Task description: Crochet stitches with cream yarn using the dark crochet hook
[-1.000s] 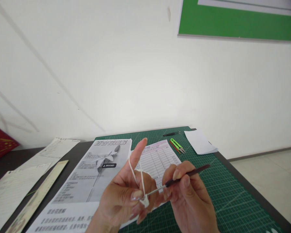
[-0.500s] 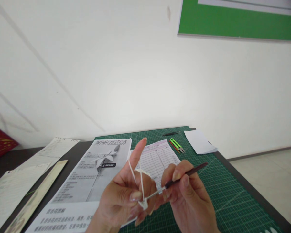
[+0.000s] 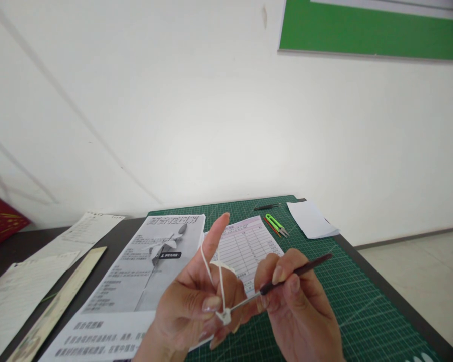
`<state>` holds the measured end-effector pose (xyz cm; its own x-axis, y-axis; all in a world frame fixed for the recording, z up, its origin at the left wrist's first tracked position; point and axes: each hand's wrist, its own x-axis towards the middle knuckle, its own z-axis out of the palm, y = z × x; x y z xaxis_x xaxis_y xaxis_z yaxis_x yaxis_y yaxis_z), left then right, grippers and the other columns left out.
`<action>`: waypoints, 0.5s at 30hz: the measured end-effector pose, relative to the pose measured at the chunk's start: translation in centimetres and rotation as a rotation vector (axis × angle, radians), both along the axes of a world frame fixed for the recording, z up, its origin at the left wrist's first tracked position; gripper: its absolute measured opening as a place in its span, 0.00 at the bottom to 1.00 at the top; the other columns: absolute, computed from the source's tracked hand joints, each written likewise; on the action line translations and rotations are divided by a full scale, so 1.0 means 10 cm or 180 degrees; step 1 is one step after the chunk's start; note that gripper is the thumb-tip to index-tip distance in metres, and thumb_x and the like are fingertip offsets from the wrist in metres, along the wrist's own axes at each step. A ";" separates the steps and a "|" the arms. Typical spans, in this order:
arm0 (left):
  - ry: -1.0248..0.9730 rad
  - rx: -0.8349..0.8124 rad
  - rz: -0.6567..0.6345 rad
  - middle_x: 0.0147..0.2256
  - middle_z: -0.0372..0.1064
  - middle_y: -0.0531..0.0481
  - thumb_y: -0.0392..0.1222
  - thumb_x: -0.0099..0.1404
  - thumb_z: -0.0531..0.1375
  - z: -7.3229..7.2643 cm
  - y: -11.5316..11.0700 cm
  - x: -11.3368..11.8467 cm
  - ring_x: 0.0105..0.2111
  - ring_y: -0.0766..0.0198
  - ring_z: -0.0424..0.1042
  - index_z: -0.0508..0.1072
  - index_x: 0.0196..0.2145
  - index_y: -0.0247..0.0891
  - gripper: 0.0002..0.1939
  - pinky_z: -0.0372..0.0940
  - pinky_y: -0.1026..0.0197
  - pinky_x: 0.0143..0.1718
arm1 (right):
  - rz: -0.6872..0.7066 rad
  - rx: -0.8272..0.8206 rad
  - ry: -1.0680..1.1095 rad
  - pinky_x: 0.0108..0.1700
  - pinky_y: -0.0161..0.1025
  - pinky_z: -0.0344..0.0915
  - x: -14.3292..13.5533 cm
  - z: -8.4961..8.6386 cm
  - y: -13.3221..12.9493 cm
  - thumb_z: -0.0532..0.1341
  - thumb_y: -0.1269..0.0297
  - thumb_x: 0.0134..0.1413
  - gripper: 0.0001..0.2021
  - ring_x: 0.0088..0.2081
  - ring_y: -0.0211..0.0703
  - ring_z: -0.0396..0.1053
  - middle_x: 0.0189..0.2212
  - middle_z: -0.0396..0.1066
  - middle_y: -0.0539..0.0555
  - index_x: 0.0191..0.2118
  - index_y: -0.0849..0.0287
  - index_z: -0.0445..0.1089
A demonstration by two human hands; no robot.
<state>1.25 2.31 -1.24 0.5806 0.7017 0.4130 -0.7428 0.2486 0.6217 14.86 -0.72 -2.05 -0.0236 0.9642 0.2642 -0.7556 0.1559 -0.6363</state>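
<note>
Bright, diffuse glow on the wall (image 3: 234,125), faint diagonal shadows leftward

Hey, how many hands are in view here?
2. The left hand, low in the middle, pinches a small white yarn piece; the right hand, to its right, holds the dark-handled hook. No others show.

Desk (image 3: 121,239): dark top. White wall (image 3: 211,125) behind the desk, soft bright patch above desk's middle; slanting grey shadow lines (image 3: 60,91) above its left end. Green-and-white board (image 3: 362,37) high above desk's right side. Pale floor (image 3: 419,266) right of desk.
</note>
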 end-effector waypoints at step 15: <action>-0.0099 0.0060 -0.0021 0.16 0.53 0.62 0.34 0.59 0.55 0.02 0.02 0.00 0.12 0.70 0.46 0.52 0.63 0.55 0.36 0.53 0.62 0.24 | -0.0475 0.0666 -0.0659 0.28 0.37 0.63 0.07 0.00 -0.05 0.57 0.57 0.60 0.06 0.28 0.39 0.64 0.28 0.64 0.50 0.36 0.51 0.69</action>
<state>1.22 2.51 -1.00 0.5719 0.6898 0.4440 -0.7602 0.2421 0.6029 15.58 -1.19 -2.10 0.0399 0.8864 0.4612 -0.5725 0.3986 -0.7165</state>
